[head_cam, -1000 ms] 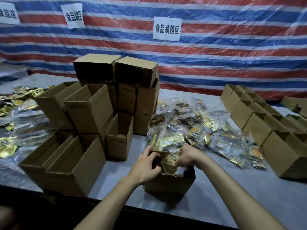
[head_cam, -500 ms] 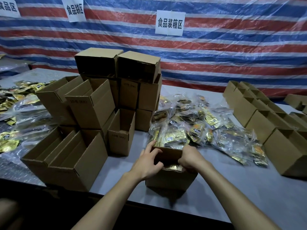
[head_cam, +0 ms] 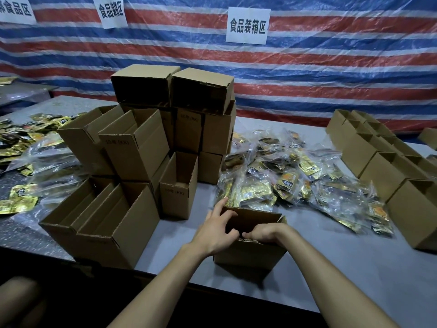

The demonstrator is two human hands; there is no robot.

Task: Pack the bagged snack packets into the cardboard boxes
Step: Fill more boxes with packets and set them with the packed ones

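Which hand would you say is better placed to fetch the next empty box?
Probably the left hand: it is at the left rim of the box in front, nearest the small open box, while the right hand grips the near rim, farther off.

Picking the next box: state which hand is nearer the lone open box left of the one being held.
Left. The left hand grips the held box at its left rim, beside the lone open box; the right hand holds the near rim, farther right.
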